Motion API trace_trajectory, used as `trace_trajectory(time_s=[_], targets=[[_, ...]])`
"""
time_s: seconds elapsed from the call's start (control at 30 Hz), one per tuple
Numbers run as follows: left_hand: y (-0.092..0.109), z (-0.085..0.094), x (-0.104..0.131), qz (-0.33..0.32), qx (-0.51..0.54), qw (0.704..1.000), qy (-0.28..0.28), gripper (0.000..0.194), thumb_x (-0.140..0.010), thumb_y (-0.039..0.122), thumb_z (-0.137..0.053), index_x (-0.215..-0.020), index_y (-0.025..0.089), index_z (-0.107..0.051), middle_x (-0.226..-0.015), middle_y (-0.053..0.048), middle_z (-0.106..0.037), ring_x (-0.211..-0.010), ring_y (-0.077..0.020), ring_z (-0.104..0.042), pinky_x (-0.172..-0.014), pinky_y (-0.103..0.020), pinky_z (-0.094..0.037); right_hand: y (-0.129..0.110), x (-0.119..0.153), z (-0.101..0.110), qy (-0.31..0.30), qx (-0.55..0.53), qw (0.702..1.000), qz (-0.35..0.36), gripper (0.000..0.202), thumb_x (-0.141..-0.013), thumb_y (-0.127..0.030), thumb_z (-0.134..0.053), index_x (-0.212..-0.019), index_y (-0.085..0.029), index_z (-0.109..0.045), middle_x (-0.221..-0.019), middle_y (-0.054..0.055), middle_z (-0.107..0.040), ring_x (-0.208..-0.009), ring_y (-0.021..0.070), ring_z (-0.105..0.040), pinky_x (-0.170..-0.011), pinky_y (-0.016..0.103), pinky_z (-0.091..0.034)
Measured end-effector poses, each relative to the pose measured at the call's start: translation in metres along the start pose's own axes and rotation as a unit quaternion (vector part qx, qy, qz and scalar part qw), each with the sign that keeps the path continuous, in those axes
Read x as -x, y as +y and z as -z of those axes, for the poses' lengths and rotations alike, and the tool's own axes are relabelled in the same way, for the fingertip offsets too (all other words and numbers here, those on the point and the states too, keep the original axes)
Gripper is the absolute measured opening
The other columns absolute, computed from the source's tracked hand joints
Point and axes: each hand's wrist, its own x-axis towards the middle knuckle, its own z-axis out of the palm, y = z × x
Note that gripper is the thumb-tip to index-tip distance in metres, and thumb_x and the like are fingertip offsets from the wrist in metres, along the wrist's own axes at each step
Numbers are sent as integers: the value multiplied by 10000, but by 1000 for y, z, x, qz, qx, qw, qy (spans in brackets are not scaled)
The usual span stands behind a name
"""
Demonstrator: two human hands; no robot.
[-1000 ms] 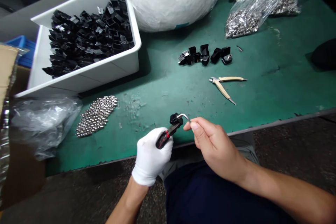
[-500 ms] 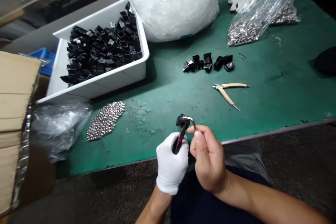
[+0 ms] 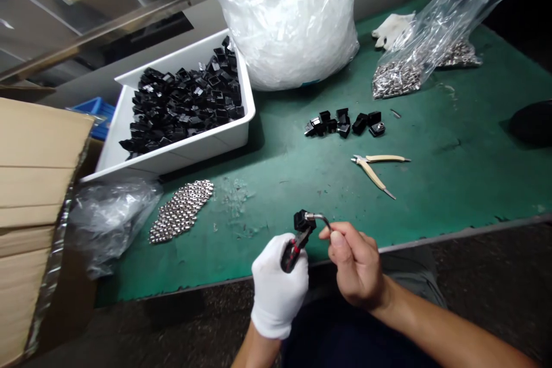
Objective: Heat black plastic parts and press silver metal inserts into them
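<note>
My left hand (image 3: 278,284), in a white glove, is wrapped round pliers (image 3: 294,251) with black and red handles. At the tip of the pliers sits a small black plastic housing (image 3: 301,220). My bare right hand (image 3: 356,261) pinches a bent metal hex key (image 3: 321,217) between thumb and fingers. The far end of the key meets a small silver fitting at the housing's right side; whether it sits inside cannot be made out. Farther back on the green table lie several black housings (image 3: 342,122), some with silver fittings, and cutters (image 3: 373,171) with cream handles, spread apart.
On the left stand a white bin (image 3: 207,144) of black housings and a cardboard box (image 3: 34,213). A patch of silver fittings (image 3: 183,210) lies beside a clear bag (image 3: 114,218). Behind are a large white bag (image 3: 293,23), bagged metal parts (image 3: 397,77) and a white glove (image 3: 392,31).
The hex key has swung to the right and lies flatter, with my right hand farther from my left. The whole view has shifted, so the table appears lower.
</note>
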Motion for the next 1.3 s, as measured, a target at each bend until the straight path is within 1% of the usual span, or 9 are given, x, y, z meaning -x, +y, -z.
trace_trajectory(time_s=[0.23,0.33,0.4,0.57,0.63,0.8,0.9,1.1,1.3], targets=[[-34,32,-18,-153,-87,984,-12,150,-788,145,-574,-915,204,-626,-772,-27,-655,-667,-167,-608,-644,-273,-476,-37,-31,51,-209,59,975,-45,211,-1063,-287,-397,-996,-204,-580,-599,-66,-370,-507,92,-353,-564,266,-292],[-46,41,-24,-216,-161,960,-80,132,-764,151,-577,-870,206,-633,-746,-40,-651,-665,-189,-599,-628,-296,-459,-47,-39,65,-313,120,939,-74,308,-1072,-345,-378,-862,-209,-557,-633,-49,-437,-561,98,-391,-586,280,-278],[-50,42,-25,-224,-166,952,-128,138,-752,144,-573,-859,206,-635,-735,-37,-641,-657,-188,-590,-621,-297,-453,-47,-41,68,-341,134,925,-96,348,-1077,-372,-365,-845,-211,-569,-651,-41,-476,-602,105,-424,-607,280,-287],[-42,31,-24,-147,-86,981,-92,110,-781,131,-546,-829,209,-607,-738,-19,-629,-652,-161,-589,-627,-270,-459,-36,-39,62,-266,-14,943,-199,418,-1070,-510,-344,-983,-224,-636,-568,-61,-310,-526,100,-293,-528,257,-249],[-38,26,-24,-122,-67,987,-83,115,-790,132,-541,-830,212,-613,-733,-12,-631,-649,-158,-594,-626,-266,-460,-32,-36,58,-245,-63,939,-232,435,-1061,-538,-355,-999,-208,-631,-566,-65,-307,-519,94,-275,-505,249,-234],[-33,25,-23,-74,-44,993,-77,110,-792,146,-559,-851,211,-625,-772,-10,-657,-694,-164,-631,-664,-266,-483,-23,-35,50,-216,-154,930,-253,412,-1059,-498,-405,-964,-161,-622,-540,-74,-342,-498,71,-275,-481,209,-247],[-33,25,-22,-63,-29,994,-87,105,-800,145,-559,-851,210,-624,-764,-4,-657,-695,-160,-634,-674,-265,-487,-20,-36,46,-199,-248,898,-303,382,-1049,-484,-435,-951,-156,-606,-518,-86,-337,-439,56,-239,-414,182,-216],[-31,24,-22,-38,-13,994,-100,101,-810,150,-564,-856,209,-632,-768,5,-663,-704,-154,-631,-701,-263,-482,-24,-38,42,-188,-394,804,-403,289,-1035,-406,-472,-924,-171,-600,-492,-102,-271,-377,38,-130,-330,149,-139],[-28,26,-25,-7,-18,993,-117,103,-838,179,-561,-900,215,-635,-823,10,-677,-743,-148,-630,-738,-257,-475,-24,-40,45,-174,-428,764,-451,233,-1012,-377,-513,-940,-185,-623,-517,-95,-231,-396,35,-129,-323,134,-114]])
